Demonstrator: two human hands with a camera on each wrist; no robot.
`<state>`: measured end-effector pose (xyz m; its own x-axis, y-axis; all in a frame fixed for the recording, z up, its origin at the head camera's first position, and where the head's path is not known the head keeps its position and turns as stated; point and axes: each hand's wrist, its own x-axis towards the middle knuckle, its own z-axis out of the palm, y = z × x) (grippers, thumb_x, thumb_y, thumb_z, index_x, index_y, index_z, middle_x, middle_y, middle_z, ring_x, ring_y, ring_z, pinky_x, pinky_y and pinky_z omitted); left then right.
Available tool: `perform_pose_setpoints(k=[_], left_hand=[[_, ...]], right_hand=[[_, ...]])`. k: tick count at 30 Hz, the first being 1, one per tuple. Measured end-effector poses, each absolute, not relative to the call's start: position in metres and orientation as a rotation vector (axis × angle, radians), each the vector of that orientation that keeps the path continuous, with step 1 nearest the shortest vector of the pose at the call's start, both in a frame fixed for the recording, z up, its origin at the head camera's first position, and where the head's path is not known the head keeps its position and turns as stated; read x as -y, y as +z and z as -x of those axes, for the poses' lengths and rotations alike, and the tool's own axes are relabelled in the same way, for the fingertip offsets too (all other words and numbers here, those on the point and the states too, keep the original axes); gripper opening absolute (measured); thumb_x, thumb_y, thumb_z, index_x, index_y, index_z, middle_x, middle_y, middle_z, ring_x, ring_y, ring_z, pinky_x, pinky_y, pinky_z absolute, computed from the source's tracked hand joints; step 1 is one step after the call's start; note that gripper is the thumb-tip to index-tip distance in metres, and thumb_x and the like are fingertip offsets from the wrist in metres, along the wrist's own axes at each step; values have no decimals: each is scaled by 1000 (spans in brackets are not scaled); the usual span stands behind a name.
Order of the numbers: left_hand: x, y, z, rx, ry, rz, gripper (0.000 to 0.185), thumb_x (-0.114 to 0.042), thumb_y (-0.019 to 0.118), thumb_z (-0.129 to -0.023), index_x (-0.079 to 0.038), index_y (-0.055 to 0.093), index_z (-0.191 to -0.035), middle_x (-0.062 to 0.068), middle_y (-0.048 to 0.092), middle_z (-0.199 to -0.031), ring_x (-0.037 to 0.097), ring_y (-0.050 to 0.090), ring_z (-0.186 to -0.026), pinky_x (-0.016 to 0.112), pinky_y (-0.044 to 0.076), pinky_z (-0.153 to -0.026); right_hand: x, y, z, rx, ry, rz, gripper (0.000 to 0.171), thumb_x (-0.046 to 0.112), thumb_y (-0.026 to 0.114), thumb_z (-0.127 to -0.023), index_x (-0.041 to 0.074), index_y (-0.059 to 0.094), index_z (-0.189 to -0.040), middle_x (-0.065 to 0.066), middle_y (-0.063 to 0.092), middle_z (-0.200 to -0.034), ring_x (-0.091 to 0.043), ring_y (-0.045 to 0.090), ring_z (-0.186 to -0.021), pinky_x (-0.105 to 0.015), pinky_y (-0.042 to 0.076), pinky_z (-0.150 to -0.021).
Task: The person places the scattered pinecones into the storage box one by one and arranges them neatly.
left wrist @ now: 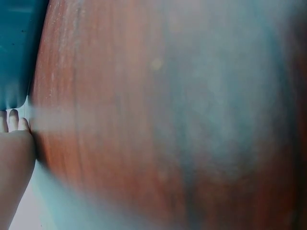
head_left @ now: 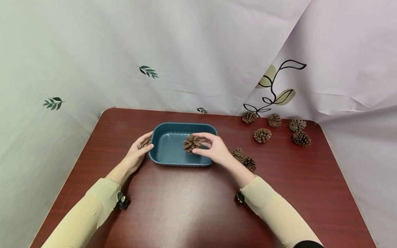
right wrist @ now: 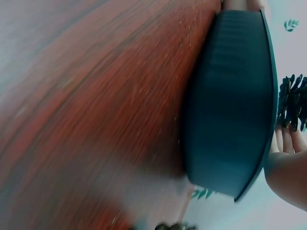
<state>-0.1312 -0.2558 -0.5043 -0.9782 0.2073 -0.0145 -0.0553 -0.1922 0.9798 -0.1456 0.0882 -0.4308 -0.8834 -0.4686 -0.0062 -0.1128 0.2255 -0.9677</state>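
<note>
- Right hand (head_left: 214, 148) pinches pine cone (head_left: 190, 143) above tray (head_left: 169, 148).
- Pine cone: probably light, stiff, brittle-scaled; best held round its sides.
- Left of pinch: left hand (head_left: 137, 152), fingers extended, touches tray.

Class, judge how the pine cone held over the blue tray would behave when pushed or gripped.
The held pine cone looks stiff and probably light, its woody scales spread with gaps between. Its rounded outline suggests it might roll unevenly. Jutting scales probably help fingers grip.
</note>
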Motion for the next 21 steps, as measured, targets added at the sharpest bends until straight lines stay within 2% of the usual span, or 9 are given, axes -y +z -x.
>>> perform_pose_setpoints(k=[11,21], left_hand=[[256,-502,130,-1876,2288,-164,57,3,51,-109,-5,38,-163,-22,62,-141,-5,58,-130,12,48,-104],[256,-505,131,-1862,2318,-170,55,6,51,-107,-8,44,-160,-17,63,-142,-2,58,-132,13,48,-104]], right_hand=[[-52,-440,155,-2174,-1643,593,57,5,83,-92,2,63,-145,-18,61,-150,-35,61,-136,-36,51,-114],[-22,-451,161,-2186,-1511,650,56,10,85,-91,7,65,-144,-15,64,-147,-31,64,-134,-34,54,-111]])
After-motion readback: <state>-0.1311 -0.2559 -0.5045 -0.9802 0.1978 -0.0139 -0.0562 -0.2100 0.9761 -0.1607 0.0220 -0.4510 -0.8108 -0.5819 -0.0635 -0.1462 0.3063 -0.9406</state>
